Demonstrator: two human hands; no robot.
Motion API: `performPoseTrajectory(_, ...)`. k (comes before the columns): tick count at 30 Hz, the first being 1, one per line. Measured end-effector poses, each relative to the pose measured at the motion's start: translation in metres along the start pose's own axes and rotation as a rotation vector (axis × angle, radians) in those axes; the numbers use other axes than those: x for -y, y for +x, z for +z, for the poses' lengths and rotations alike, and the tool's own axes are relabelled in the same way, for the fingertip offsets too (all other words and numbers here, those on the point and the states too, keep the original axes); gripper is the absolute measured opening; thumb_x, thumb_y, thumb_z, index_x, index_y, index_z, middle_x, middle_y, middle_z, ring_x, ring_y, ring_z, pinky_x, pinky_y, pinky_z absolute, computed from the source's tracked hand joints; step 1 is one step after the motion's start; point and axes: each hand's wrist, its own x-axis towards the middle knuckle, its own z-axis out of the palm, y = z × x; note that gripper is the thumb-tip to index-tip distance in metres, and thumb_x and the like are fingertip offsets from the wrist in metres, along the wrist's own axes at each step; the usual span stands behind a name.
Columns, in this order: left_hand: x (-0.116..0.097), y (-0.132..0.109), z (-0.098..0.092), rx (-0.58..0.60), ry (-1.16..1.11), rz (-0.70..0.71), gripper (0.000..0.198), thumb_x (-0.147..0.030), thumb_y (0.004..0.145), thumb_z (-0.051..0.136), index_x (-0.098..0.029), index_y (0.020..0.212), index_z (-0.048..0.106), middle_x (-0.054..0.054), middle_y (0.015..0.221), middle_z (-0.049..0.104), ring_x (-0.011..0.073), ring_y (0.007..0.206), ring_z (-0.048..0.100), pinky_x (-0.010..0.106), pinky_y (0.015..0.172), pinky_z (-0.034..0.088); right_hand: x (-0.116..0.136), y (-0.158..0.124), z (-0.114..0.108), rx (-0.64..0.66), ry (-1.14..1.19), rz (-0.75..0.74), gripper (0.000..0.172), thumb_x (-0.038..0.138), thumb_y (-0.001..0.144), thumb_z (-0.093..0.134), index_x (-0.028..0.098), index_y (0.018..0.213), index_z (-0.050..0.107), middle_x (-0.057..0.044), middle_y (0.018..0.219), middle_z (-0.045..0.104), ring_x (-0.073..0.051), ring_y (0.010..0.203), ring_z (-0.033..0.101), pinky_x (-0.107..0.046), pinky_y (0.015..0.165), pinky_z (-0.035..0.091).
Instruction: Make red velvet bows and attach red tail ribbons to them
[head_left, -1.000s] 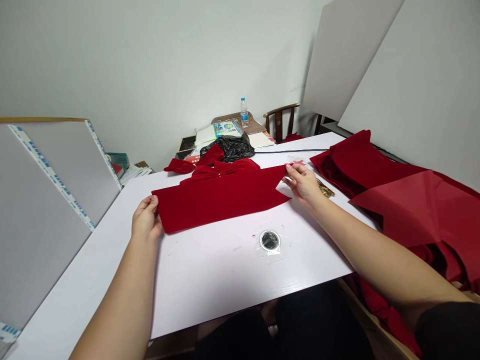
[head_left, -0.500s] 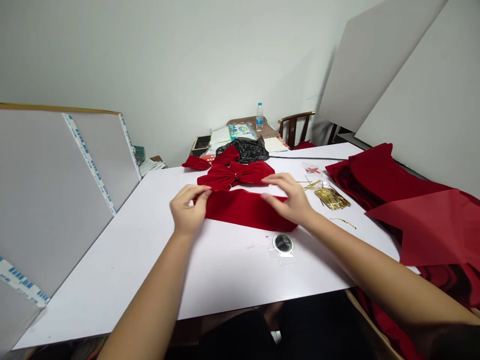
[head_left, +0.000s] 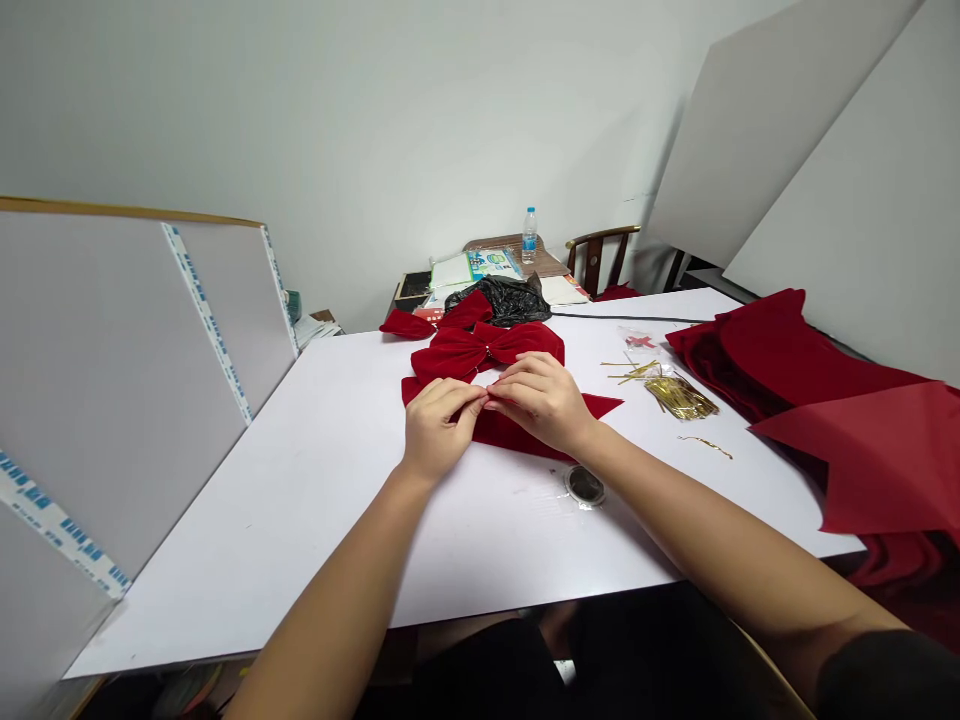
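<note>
A piece of red velvet fabric (head_left: 517,436) lies on the white table under my two hands. My left hand (head_left: 442,425) pinches its far edge near the middle with thumb and fingers. Close against it, my right hand (head_left: 541,400) pinches the same edge, so the fingertips of both hands meet. Pointed ends of the fabric stick out to either side. Just beyond lies a red velvet bow (head_left: 525,341) with a small gold tie at its centre, and behind that a second red bow (head_left: 435,318). My palms hide part of the fabric.
Gold twist ties (head_left: 681,397) and a loose gold tie (head_left: 706,446) lie to the right, near stacked red fabric (head_left: 780,350). A round object (head_left: 584,485) sits by my right forearm. A black plastic bag (head_left: 510,300) is at the back; a white panel (head_left: 112,380) stands left.
My hands have come together from the two ends of the fabric to its middle, both now pinching its edge. The right hand has closed. The view has shifted slightly.
</note>
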Motion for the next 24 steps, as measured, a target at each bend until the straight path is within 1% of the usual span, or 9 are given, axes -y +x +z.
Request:
performPoseTrajectory(1, 0.000, 0.000, 0.000, 0.002, -0.002, 0.000, 0.007, -0.016, 0.095, 0.071, -0.018, 0.095, 0.078, 0.003, 0.087, 0.078, 0.0149, 0.076, 0.066, 0.030, 0.072, 0.053, 0.001, -0.001, 0.000, -0.006, -0.008, -0.003, 0.006, 0.019, 0.096, 0.071, 0.017, 0.102, 0.071, -0.004, 0.093, 0.078, -0.019, 0.088, 0.069, -0.041, 0.094, 0.053)
performPoseTrajectory(2, -0.001, -0.001, 0.001, 0.007, -0.005, -0.001, 0.007, -0.016, 0.095, 0.071, -0.018, 0.095, 0.078, 0.003, 0.088, 0.078, 0.0150, 0.077, 0.066, 0.030, 0.073, 0.053, 0.002, -0.002, -0.001, -0.006, -0.015, -0.001, 0.007, 0.016, 0.097, 0.069, 0.018, 0.103, 0.071, -0.004, 0.094, 0.078, -0.018, 0.087, 0.069, -0.040, 0.092, 0.054)
performPoseTrajectory(4, -0.002, -0.001, 0.001, 0.029, -0.006, 0.000, 0.006, -0.016, 0.095, 0.071, -0.018, 0.094, 0.077, 0.003, 0.089, 0.078, 0.0151, 0.078, 0.067, 0.030, 0.073, 0.054, 0.004, -0.004, -0.002, 0.004, -0.023, 0.010, 0.010, 0.013, 0.098, 0.065, 0.018, 0.105, 0.071, -0.004, 0.093, 0.078, -0.019, 0.088, 0.068, -0.040, 0.088, 0.054)
performPoseTrajectory(7, -0.005, 0.000, 0.001, 0.072, 0.023, 0.019, 0.007, -0.019, 0.096, 0.071, -0.018, 0.093, 0.077, 0.003, 0.089, 0.078, 0.0152, 0.077, 0.066, 0.030, 0.073, 0.053, 0.006, -0.006, -0.007, 0.021, 0.001, 0.070, 0.010, 0.011, 0.096, 0.064, 0.017, 0.103, 0.069, -0.004, 0.090, 0.077, -0.020, 0.088, 0.066, -0.039, 0.083, 0.053)
performPoseTrajectory(10, -0.007, 0.003, -0.002, 0.110, 0.064, 0.063, 0.008, -0.022, 0.097, 0.070, -0.018, 0.094, 0.077, 0.003, 0.087, 0.078, 0.0154, 0.075, 0.065, 0.030, 0.072, 0.052, 0.004, -0.008, -0.014, 0.033, 0.032, 0.124, 0.010, 0.010, 0.096, 0.062, 0.017, 0.100, 0.068, -0.004, 0.088, 0.075, -0.020, 0.088, 0.065, -0.039, 0.083, 0.053)
performPoseTrajectory(12, -0.007, 0.005, -0.006, 0.128, 0.095, 0.086, 0.008, -0.021, 0.098, 0.069, -0.018, 0.094, 0.076, 0.003, 0.086, 0.077, 0.0151, 0.074, 0.065, 0.030, 0.072, 0.051, 0.000, -0.010, -0.019, 0.015, 0.031, 0.159, 0.011, 0.009, 0.096, 0.060, 0.018, 0.098, 0.067, -0.005, 0.086, 0.074, -0.021, 0.087, 0.065, -0.040, 0.084, 0.053)
performPoseTrajectory(16, -0.003, 0.008, -0.012, 0.119, 0.193, 0.100, 0.012, -0.023, 0.097, 0.071, -0.018, 0.087, 0.075, 0.001, 0.078, 0.074, 0.0149, 0.069, 0.060, 0.030, 0.068, 0.047, -0.009, -0.012, -0.025, -0.030, 0.023, 0.219, 0.011, 0.009, 0.096, 0.062, 0.018, 0.097, 0.068, -0.005, 0.086, 0.073, -0.022, 0.089, 0.066, -0.040, 0.083, 0.054)
performPoseTrajectory(21, 0.000, 0.009, -0.015, 0.092, 0.258, 0.107, 0.027, -0.032, 0.092, 0.078, -0.018, 0.072, 0.069, -0.002, 0.064, 0.067, 0.0121, 0.058, 0.053, 0.028, 0.058, 0.039, -0.013, -0.016, -0.023, -0.039, 0.054, 0.238, 0.014, 0.010, 0.097, 0.059, 0.019, 0.095, 0.069, -0.006, 0.085, 0.073, -0.022, 0.088, 0.066, -0.041, 0.084, 0.056)
performPoseTrajectory(24, 0.001, 0.008, -0.015, 0.064, 0.247, 0.119, 0.045, -0.040, 0.089, 0.081, -0.017, 0.059, 0.055, -0.005, 0.053, 0.055, 0.0092, 0.050, 0.042, 0.028, 0.052, 0.033, -0.014, -0.017, -0.022, -0.035, 0.068, 0.263, 0.013, 0.011, 0.097, 0.059, 0.019, 0.095, 0.069, -0.006, 0.086, 0.073, -0.022, 0.087, 0.066, -0.041, 0.083, 0.057)
